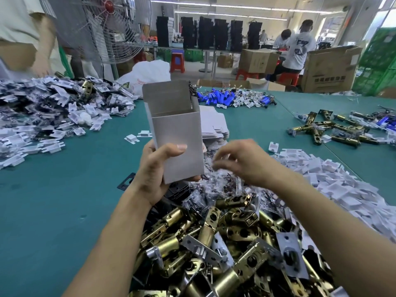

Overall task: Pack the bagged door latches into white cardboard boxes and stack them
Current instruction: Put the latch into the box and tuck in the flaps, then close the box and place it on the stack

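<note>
The left hand (156,176) grips an open white box (177,138), the right hand (244,159) is too blurred over the clear bags (222,185) to judge, and the carton (330,61) print is illegible.

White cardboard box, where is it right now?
Head view, centre: the white cardboard box is held upright by the left hand, in front of the flat box stack.

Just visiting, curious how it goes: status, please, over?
Left hand grips white box, upright, top open. Right hand over clear bags, blurred, grip unclear. Loose brass latches heaped beneath; box mouth unblocked.
</note>
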{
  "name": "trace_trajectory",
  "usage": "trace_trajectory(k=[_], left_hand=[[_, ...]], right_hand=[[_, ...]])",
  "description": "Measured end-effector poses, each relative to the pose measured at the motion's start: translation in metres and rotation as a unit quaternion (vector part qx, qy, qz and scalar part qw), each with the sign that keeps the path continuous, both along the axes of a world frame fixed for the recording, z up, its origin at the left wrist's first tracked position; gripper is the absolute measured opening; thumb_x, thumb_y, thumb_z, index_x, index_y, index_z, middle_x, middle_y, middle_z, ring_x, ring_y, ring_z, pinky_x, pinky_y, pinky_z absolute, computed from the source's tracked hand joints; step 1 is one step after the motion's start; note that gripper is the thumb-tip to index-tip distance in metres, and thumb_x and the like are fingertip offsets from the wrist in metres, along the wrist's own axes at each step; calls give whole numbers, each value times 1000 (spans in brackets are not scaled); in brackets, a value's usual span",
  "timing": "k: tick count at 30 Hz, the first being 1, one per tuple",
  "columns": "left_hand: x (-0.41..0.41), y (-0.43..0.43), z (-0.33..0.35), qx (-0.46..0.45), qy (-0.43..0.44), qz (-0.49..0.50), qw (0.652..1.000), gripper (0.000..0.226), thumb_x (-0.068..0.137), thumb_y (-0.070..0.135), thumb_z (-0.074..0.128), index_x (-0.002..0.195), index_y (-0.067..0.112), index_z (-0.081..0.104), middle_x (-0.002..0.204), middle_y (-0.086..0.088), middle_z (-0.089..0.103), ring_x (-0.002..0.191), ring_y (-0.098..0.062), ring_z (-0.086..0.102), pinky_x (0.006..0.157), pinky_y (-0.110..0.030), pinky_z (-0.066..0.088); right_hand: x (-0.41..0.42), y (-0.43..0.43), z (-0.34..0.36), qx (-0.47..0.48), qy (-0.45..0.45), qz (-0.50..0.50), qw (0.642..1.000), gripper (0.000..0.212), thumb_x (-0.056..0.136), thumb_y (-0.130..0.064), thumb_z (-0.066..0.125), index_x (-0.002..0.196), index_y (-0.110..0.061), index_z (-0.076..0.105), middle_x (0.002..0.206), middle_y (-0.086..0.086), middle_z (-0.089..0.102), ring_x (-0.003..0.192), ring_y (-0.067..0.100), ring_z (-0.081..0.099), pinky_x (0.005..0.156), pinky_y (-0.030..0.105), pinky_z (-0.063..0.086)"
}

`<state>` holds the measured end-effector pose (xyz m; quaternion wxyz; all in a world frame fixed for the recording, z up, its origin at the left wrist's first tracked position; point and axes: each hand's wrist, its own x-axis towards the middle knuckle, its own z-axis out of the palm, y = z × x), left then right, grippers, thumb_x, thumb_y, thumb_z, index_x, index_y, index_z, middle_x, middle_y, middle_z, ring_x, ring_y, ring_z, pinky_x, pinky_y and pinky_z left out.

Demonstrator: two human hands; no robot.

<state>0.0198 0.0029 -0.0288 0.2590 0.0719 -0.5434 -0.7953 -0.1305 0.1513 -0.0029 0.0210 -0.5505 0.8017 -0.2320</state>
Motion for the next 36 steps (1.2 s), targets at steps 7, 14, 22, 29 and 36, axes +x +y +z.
trace_trajectory(k=[7,14,22,29,36], left_hand=[[-3,4,-4,-40,-32,-12,999,64,55,26,80,115,9,63,115,-32,63,94,-39,67,63,-54,59],[-4,8,-4,-99,-48,-38,993,39,55,23,84,92,16,77,90,-9,72,79,-30,70,58,-53,60],[-2,9,-4,-123,-55,-85,987,48,72,15,75,117,1,65,112,-31,65,89,-38,68,64,-51,60],[-1,10,-1,-123,-57,-86,987,68,64,30,75,121,-4,60,118,-37,59,89,-38,66,65,-50,59],[2,12,0,-126,-52,-87,987,44,63,33,75,106,22,72,95,-9,72,81,-26,71,54,-39,57]], right_hand=[[16,7,63,-372,-188,36,908,19,90,-1,65,107,-4,58,87,5,68,66,7,65,58,15,49],[42,-11,76,-295,11,73,953,20,87,-14,74,97,-9,58,75,-4,69,60,0,63,53,18,48],[49,-15,75,-180,-28,3,983,25,83,-35,78,80,-13,66,77,0,72,71,16,68,66,45,56],[52,-7,81,-41,39,46,997,55,96,-52,46,78,-6,71,85,13,60,75,16,51,70,37,42],[46,8,76,-40,124,2,991,38,84,-60,57,115,-41,68,106,-8,41,108,15,36,96,34,28]])
